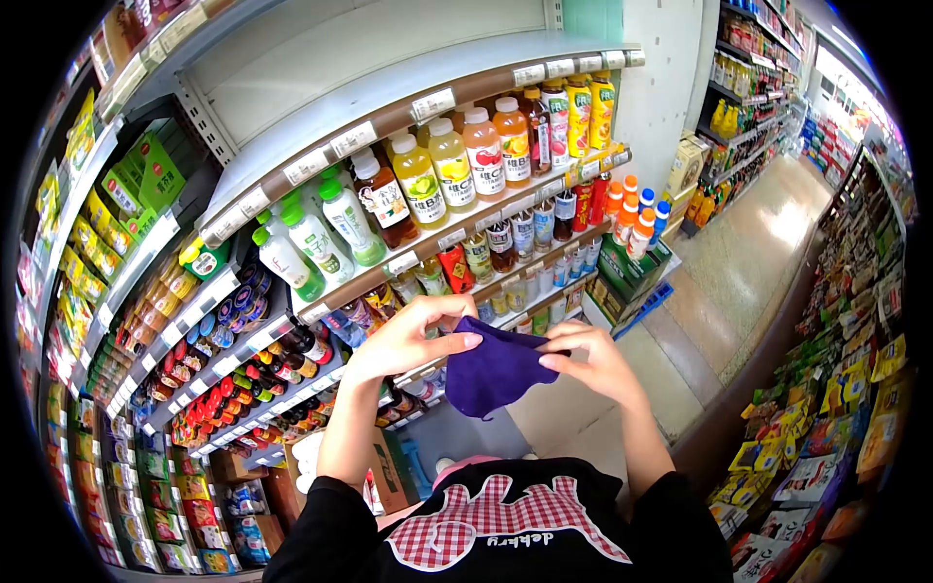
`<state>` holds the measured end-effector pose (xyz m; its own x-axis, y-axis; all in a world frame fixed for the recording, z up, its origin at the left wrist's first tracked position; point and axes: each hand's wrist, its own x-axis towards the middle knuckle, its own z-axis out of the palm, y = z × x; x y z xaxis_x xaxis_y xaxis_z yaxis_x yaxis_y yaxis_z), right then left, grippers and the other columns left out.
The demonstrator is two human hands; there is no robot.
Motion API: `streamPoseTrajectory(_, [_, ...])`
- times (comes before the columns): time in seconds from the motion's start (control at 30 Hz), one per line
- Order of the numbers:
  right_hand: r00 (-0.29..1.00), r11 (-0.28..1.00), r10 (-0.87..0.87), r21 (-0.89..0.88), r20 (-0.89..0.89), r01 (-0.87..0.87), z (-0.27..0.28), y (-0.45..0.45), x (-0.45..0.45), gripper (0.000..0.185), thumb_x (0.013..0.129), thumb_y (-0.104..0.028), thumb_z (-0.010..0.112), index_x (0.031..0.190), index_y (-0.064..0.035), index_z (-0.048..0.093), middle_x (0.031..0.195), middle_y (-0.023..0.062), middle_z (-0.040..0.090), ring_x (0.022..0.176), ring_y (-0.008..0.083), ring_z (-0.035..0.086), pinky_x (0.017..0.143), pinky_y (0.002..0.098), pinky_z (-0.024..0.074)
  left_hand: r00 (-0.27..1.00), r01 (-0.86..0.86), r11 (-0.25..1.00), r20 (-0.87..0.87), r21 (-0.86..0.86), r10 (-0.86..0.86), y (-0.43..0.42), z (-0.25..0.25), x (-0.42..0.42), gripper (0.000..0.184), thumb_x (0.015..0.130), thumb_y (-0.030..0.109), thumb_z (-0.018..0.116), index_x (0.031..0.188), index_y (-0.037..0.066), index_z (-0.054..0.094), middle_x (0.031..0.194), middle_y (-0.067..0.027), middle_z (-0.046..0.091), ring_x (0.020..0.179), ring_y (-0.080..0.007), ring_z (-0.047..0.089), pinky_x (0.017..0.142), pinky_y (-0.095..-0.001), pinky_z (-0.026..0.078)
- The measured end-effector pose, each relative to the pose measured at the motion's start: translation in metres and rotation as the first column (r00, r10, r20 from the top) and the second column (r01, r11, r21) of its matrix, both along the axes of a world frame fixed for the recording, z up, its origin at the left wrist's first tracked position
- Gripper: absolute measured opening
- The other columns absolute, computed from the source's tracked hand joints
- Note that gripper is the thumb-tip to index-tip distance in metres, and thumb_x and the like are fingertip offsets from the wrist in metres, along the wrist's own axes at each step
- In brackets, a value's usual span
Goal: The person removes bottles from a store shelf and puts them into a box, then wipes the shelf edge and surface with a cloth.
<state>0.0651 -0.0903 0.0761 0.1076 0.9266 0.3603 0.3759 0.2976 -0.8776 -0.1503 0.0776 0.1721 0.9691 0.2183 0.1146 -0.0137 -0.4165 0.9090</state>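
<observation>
Thumbs and fingers of the left hand (416, 337) and right hand (589, 360) pinch closed on the soft dark-purple fabric piece (496, 374) between them, seemingly keeping it spread (its lower edge droops). Beyond, colourful capped plastic bottles (483, 155) face outward, presumably for reading.

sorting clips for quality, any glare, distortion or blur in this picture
Head view: strong fisheye distortion, with black corners and the left-side shelves bowed; head view: bright glare on the aisle floor; head view: the purple cloth, left hand and right hand look reasonably sharp, no obvious motion blur.
</observation>
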Motion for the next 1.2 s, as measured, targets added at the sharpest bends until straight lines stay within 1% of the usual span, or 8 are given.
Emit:
streamPoseTrajectory(0.2, [0.979, 0.994, -0.098, 0.061, 0.181, 0.088, 0.019, 0.002, -0.014, 0.019, 0.071, -0.007, 0.077, 0.086, 0.0015, 0.068, 0.083, 0.0104, 0.065, 0.075, 0.0244, 0.063, 0.07, 0.0327, 0.0493, 0.994, -0.083, 0.989, 0.061, -0.118, 0.091, -0.002, -0.001, -0.007, 0.014, 0.089, 0.01, 0.066, 0.084, 0.001, 0.056, 0.078, 0.0024, 0.051, 0.075, -0.0052, 0.046, 0.066, -0.0233, 0.038])
streamPoseTrajectory(0.47, [0.996, 0.992, -0.081, -0.097, 0.034, 0.084, 0.029, -0.002, -0.019, 0.028, 0.073, 0.002, 0.062, 0.101, 0.0009, 0.064, 0.09, 0.0129, 0.065, 0.082, 0.0285, 0.064, 0.073, 0.034, 0.0495, 0.986, -0.121, 0.973, 0.089, -0.197, 0.14, 0.01, -0.019, -0.015, 0.011, 0.087, 0.007, 0.067, 0.087, 0.001, 0.058, 0.078, 0.0027, 0.053, 0.071, -0.0043, 0.047, 0.064, -0.0233, 0.038])
streamPoseTrajectory(0.57, [0.956, 0.996, -0.048, -0.062, 0.288, 0.068, 0.026, 0.001, -0.018, 0.036, 0.069, 0.003, 0.058, 0.104, -0.0021, 0.066, 0.094, 0.0139, 0.065, 0.084, 0.0321, 0.063, 0.075, 0.0375, 0.0495, 0.946, -0.313, 0.935, 0.14, 0.165, 0.292, 0.013, -0.041, -0.014, 0.01, 0.082, 0.0, 0.07, 0.089, -0.001, 0.063, 0.083, -0.0008, 0.061, 0.076, -0.0071, 0.054, 0.069, -0.0235, 0.044])
streamPoseTrajectory(0.67, [0.925, 0.998, 0.016, -0.056, 0.379, 0.006, 0.029, -0.002, -0.024, 0.038, 0.068, 0.003, 0.059, 0.105, -0.0016, 0.065, 0.093, 0.0141, 0.063, 0.087, 0.0322, 0.06, 0.078, 0.039, 0.048, 0.838, -0.545, 0.816, 0.157, 0.193, 0.523, 0.011, -0.072, -0.012, 0.01, 0.077, -0.003, 0.071, 0.086, -0.002, 0.067, 0.08, -0.0014, 0.059, 0.068, -0.0073, 0.051, 0.061, -0.0242, 0.041])
streamPoseTrajectory(0.8, [0.872, 0.996, 0.088, -0.049, 0.482, -0.073, 0.034, -0.006, -0.039, 0.043, 0.07, 0.004, 0.057, 0.109, -0.0092, 0.068, 0.095, 0.0111, 0.062, 0.092, 0.0296, 0.059, 0.082, 0.0386, 0.0467, 0.827, -0.487, 0.813, 0.132, -0.319, 0.547, -0.005, -0.106, 0.002, 0.015, 0.087, -0.003, 0.063, 0.101, 0.0, 0.067, 0.083, -0.0028, 0.066, 0.074, -0.0064, 0.06, 0.067, -0.0215, 0.048])
streamPoseTrajectory(0.93, [0.831, 0.961, 0.262, -0.207, 0.49, -0.181, 0.057, -0.007, -0.043, 0.047, 0.071, 0.008, 0.054, 0.112, -0.0117, 0.068, 0.101, 0.0099, 0.062, 0.095, 0.0292, 0.058, 0.085, 0.0388, 0.0459, 0.912, -0.236, 0.893, 0.231, -0.383, 0.34, -0.027, -0.107, 0.014, 0.018, 0.09, -0.003, 0.058, 0.107, -0.002, 0.065, 0.094, -0.0066, 0.069, 0.089, -0.0099, 0.064, 0.084, -0.0246, 0.051])
streamPoseTrajectory(1.07, [0.899, 0.984, 0.18, -0.062, 0.4, -0.17, 0.065, -0.01, -0.047, 0.045, 0.075, 0.01, 0.055, 0.112, -0.0115, 0.068, 0.092, 0.0094, 0.06, 0.086, 0.0279, 0.059, 0.077, 0.0371, 0.0487, 0.96, -0.093, 0.837, 0.173, -0.539, 0.218, -0.046, -0.096, 0.011, 0.019, 0.095, 0.005, 0.056, 0.111, -0.001, 0.064, 0.1, -0.0039, 0.068, 0.092, -0.0089, 0.062, 0.082, -0.0238, 0.048])
streamPoseTrajectory(1.2, [0.941, 0.999, 0.028, 0.034, 0.336, -0.042, 0.078, -0.018, -0.056, 0.035, 0.077, 0.008, 0.063, 0.107, -0.0096, 0.07, 0.087, 0.0092, 0.062, 0.079, 0.0251, 0.062, 0.071, 0.0333, 0.0505, 0.961, -0.037, 0.717, 0.173, -0.697, 0.217, -0.053, -0.082, -0.005, 0.057, 0.094, 0.042, 0.059, 0.132, 0.002, 0.046, 0.122, -0.0054, 0.058, 0.106, -0.0128, 0.058, 0.093, -0.0268, 0.043])
